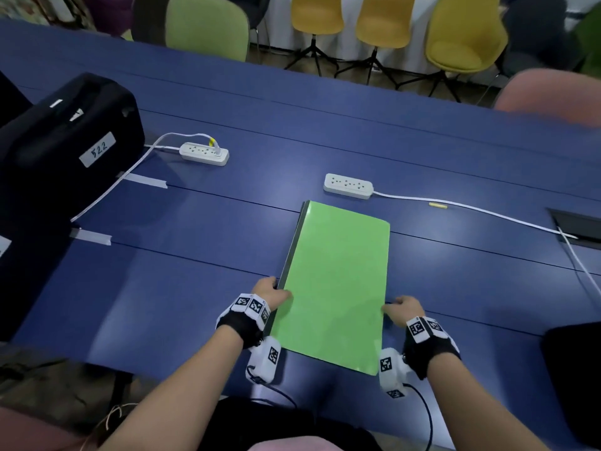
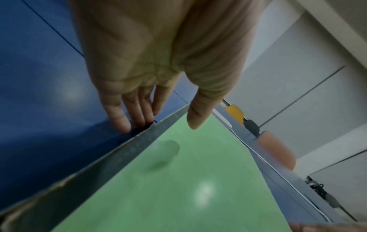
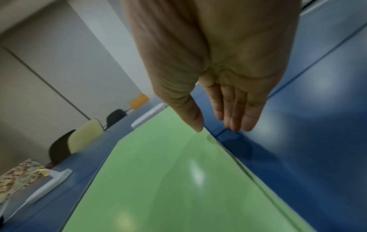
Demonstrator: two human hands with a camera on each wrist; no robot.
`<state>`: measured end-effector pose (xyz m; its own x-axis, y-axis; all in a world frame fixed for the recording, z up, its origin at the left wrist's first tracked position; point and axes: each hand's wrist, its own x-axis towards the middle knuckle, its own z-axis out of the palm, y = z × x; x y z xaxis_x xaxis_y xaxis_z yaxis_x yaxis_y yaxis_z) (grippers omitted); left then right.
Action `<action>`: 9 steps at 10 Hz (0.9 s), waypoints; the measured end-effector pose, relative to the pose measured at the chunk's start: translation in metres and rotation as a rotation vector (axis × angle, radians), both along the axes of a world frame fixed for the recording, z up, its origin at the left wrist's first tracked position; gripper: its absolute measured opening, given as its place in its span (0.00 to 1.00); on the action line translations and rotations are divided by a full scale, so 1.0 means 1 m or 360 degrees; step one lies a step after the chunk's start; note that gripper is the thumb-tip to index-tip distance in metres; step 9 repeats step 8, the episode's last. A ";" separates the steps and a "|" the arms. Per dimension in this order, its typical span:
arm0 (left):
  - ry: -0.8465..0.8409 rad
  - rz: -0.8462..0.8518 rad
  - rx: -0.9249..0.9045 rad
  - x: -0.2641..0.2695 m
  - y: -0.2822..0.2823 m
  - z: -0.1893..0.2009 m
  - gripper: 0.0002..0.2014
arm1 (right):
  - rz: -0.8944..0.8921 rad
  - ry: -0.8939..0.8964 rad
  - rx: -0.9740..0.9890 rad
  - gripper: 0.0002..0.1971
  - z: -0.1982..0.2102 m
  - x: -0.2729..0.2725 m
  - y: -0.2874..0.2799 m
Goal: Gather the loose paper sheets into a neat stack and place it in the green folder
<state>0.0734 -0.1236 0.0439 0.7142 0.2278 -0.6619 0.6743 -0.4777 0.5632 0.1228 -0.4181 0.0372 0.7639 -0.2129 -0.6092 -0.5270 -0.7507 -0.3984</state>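
The green folder [image 1: 335, 288] lies closed and flat on the blue table [image 1: 195, 255], its dark grey spine [image 1: 291, 255] to the left. My left hand [image 1: 271, 292] is at the spine's near part: its straight fingers [image 2: 123, 124] touch the table beside the spine [image 2: 119, 157], and its thumb [image 2: 193, 122] hovers over the green cover [image 2: 178, 188]. My right hand [image 1: 401, 305] is at the folder's right edge, fingers [image 3: 236, 124] straight on the table and thumb [image 3: 195, 122] at the cover's edge [image 3: 158, 180]. No loose paper sheets show in any view.
Two white power strips [image 1: 204, 153] [image 1: 348, 186] lie beyond the folder, the right one's cable [image 1: 487, 211] running to a table hatch [image 1: 579, 229]. A black case [image 1: 65, 148] fills the left side. A dark object [image 1: 575, 369] sits at the right edge. Chairs line the far side.
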 end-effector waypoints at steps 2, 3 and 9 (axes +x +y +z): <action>0.0004 0.0049 -0.0098 0.002 0.002 -0.001 0.08 | 0.0043 0.0118 -0.0049 0.09 -0.005 0.004 0.033; -0.0053 0.0133 -0.0091 -0.002 0.019 0.000 0.09 | 0.0104 0.0160 -0.0032 0.03 0.001 0.003 0.054; -0.0074 0.0419 0.0086 -0.015 0.123 0.000 0.10 | 0.0236 -0.0069 0.0299 0.08 -0.017 -0.004 0.147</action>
